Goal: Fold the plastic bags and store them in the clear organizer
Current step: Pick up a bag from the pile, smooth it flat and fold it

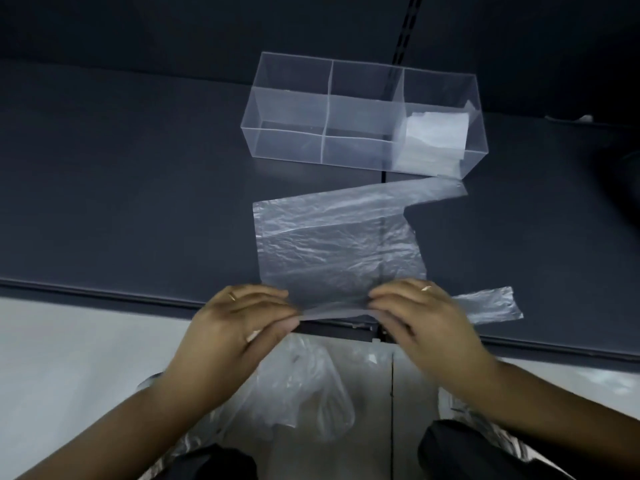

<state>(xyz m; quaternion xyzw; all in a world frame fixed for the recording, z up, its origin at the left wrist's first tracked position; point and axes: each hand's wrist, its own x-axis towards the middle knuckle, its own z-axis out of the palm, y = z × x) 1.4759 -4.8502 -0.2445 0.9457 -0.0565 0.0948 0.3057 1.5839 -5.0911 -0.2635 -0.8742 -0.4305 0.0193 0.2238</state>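
Pinching the near edge of the plastic bag [332,244] with left hand [242,317] and right hand [422,313]; it lies flat on the tabletop [121,202], just in front of the organizer [291,109]. Lift both sides evenly, lay near edge onto far edge, match corners, smooth air out toward the handles [433,192].

My plastic bag [332,244] is translucent, milky grey. The table [121,202] is dark slate blue. The organizer [287,143] is colourless and clear.
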